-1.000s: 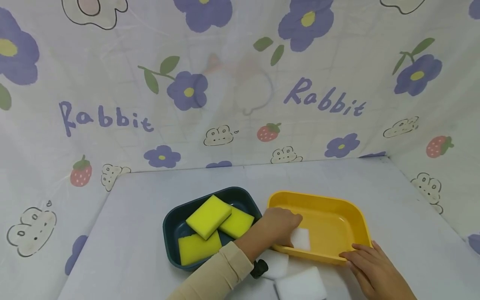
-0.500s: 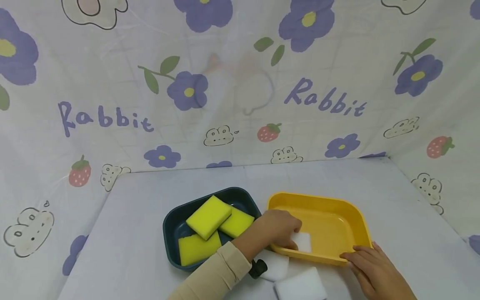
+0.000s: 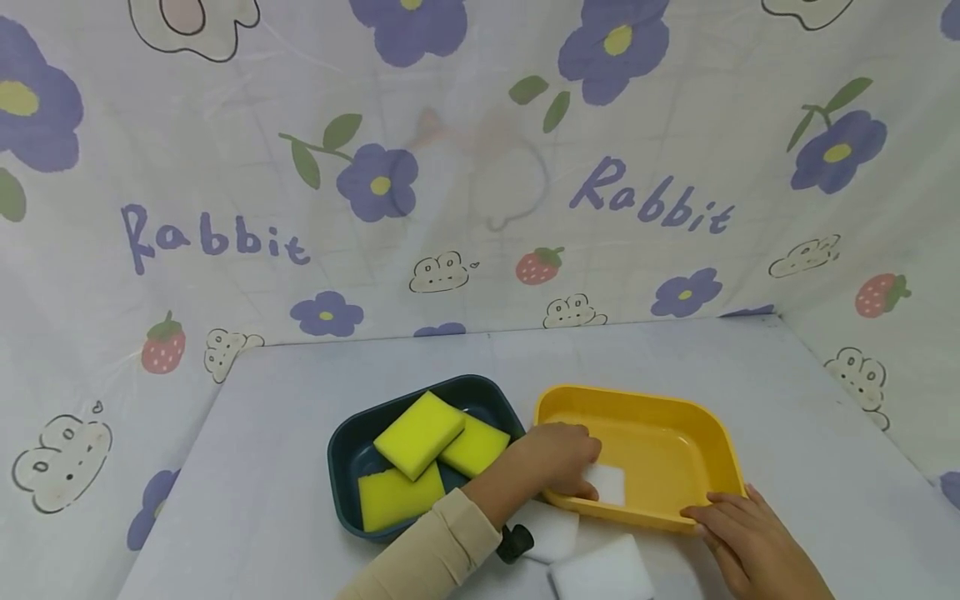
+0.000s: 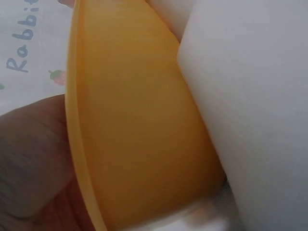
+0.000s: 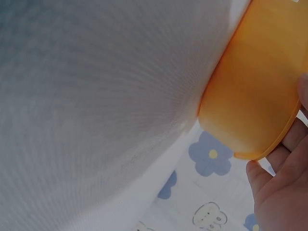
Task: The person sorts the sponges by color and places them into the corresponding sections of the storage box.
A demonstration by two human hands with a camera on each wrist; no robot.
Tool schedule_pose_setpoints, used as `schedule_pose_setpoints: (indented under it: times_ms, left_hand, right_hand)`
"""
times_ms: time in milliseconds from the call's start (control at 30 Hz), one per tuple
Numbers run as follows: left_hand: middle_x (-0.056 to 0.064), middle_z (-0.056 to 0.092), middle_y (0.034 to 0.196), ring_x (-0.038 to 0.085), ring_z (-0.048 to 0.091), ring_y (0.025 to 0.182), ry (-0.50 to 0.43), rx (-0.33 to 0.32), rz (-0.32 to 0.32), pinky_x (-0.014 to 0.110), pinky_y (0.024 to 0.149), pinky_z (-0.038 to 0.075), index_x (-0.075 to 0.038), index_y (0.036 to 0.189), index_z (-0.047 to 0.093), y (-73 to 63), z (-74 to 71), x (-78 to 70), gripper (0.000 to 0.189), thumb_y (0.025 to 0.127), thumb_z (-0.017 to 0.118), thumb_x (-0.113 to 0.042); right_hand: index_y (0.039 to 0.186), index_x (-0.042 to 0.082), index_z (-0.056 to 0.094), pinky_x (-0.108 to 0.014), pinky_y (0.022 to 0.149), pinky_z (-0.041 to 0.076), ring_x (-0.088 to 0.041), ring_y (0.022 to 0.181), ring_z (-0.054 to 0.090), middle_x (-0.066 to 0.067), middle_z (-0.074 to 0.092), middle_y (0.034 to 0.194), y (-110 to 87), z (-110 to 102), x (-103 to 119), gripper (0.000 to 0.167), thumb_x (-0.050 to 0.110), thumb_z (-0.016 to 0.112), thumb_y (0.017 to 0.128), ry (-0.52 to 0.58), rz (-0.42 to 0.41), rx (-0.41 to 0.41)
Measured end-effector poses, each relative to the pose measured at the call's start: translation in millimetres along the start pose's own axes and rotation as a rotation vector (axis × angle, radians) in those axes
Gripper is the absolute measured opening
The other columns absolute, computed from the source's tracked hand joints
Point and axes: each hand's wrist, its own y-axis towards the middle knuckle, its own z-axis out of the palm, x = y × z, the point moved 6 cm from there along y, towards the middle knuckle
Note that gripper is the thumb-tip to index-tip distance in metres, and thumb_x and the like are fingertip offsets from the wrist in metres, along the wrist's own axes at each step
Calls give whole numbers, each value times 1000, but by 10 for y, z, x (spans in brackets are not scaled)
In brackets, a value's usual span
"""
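Note:
My left hand [image 3: 564,457] reaches over the near-left rim of the yellow tray [image 3: 667,454]. Its fingers curl at a white sponge [image 3: 609,485] on the tray floor, partly hidden by the hand. At the tray's near-right corner, my right hand [image 3: 750,533] grips the rim. In the right wrist view, that hand's fingers [image 5: 288,168] lie along the tray edge. The left wrist view shows the tray's outer wall [image 4: 134,120], with part of the left hand [image 4: 36,159] beyond its rim and a white sponge [image 4: 250,96] close to the camera.
A dark green tray [image 3: 345,500] with several yellow sponges [image 3: 420,433] stands to the left, under the left forearm. White sponges [image 3: 603,571] lie on the table before the yellow tray. A small black device [image 3: 516,543] sits at the left wrist. Patterned cloth [image 3: 480,208] walls the back and sides.
The white sponge in the yellow tray has shifted slightly toward me, and the left hand has moved down a little with it. The right hand has stayed on the rim.

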Motion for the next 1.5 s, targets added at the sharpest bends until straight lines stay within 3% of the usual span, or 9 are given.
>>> schedule_pose_setpoints:
  times_ms: [300, 467, 733, 1067, 1167, 1300, 1400, 1500]
  left_hand:
    - [-8, 58, 129, 8, 56, 106, -121, -43, 21, 24, 95, 48, -25, 138, 58, -37, -2, 70, 58, 90, 69, -56]
    - [-7, 54, 140, 9, 53, 121, -175, -115, 50, 25, 101, 45, -23, 142, 56, -144, -54, 97, 58, 93, 66, -54]
    - [-5, 56, 136, 11, 51, 123, -202, -286, 99, 22, 102, 45, -20, 139, 58, -498, -174, 28, 53, 96, 64, -51]
    - [-5, 57, 130, 10, 50, 119, -125, -442, 221, 20, 103, 41, -20, 132, 60, -928, -128, -287, 45, 97, 63, -48]
    - [-4, 57, 129, 10, 50, 118, -97, -443, 326, 18, 104, 39, -19, 133, 60, -1006, -50, -429, 43, 100, 60, -46]
    - [-4, 54, 135, 6, 47, 121, -110, -363, 445, 14, 103, 36, -19, 136, 58, -1004, 116, -619, 43, 102, 57, -45]
    - [-4, 55, 135, 6, 48, 121, -85, -342, 462, 11, 94, 40, -22, 135, 59, -967, 253, -733, 40, 102, 56, -45]
    - [-8, 54, 134, 5, 49, 119, -8, -328, 433, 9, 86, 42, -27, 134, 59, -931, 381, -812, 38, 103, 53, -48]
  right_hand:
    - [109, 21, 74, -21, 120, 5, -25, 107, 64, 6, 73, 105, 6, -10, -8, 35, 7, 83, 79, 3, 22, 9]
    - [108, 20, 74, -21, 119, 5, -25, 105, 64, 5, 73, 104, 5, -10, 0, 35, 6, 84, 77, 0, 3, -10]
    - [108, 20, 74, -24, 120, 6, -25, 107, 64, 5, 73, 104, 8, 2, -8, 33, 8, 83, 79, 2, 29, 7]
    - [110, 19, 74, -36, 122, 10, -27, 111, 63, 3, 73, 107, 27, 31, -20, 30, 8, 81, 83, 13, 88, 84]
    - [111, 19, 73, -38, 123, 11, -28, 112, 62, 3, 73, 108, 28, 34, -24, 30, 8, 80, 84, 22, 103, 102]
    - [111, 19, 74, -39, 123, 11, -28, 113, 62, 3, 73, 108, 24, 30, -33, 30, 9, 81, 83, 19, 116, 108]
    - [110, 21, 73, -34, 122, 10, -27, 111, 62, 5, 73, 106, 12, 21, -31, 32, 8, 82, 82, 13, 95, 76]
    - [108, 21, 73, -28, 121, 9, -26, 107, 64, 6, 73, 103, -2, 1, -12, 34, 6, 83, 78, 11, 34, 9]
